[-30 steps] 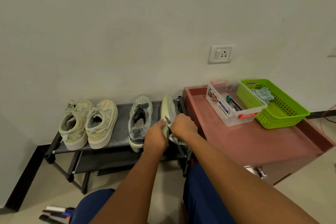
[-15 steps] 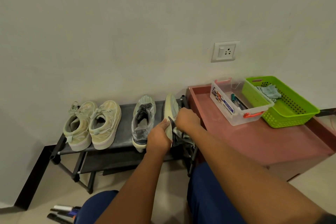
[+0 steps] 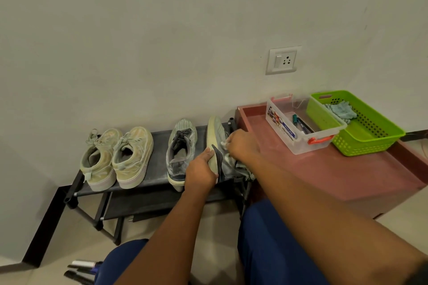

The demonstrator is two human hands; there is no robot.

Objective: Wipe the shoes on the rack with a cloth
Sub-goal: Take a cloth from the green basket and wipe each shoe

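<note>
A dark shoe rack (image 3: 157,141) carries two pale green sneakers (image 3: 117,157) on the left and a grey laced sneaker (image 3: 180,148) in the middle. At the rack's right end a grey-green sneaker (image 3: 216,132) is tipped on its side, sole facing left. My left hand (image 3: 200,172) grips its heel. My right hand (image 3: 242,146) holds a small pale cloth (image 3: 224,144) against the shoe's upper; most of the cloth is hidden under the fingers.
A reddish cabinet top (image 3: 324,169) stands right of the rack. On it sit a clear box (image 3: 298,127) with pens and a green basket (image 3: 361,132) holding another cloth (image 3: 340,111). A wall socket (image 3: 283,59) is above. Dark items (image 3: 80,271) lie on the floor.
My right hand has slid with the cloth along the tipped sneaker toward its toe. My left hand keeps its grip on the heel. The view has shifted slightly.
</note>
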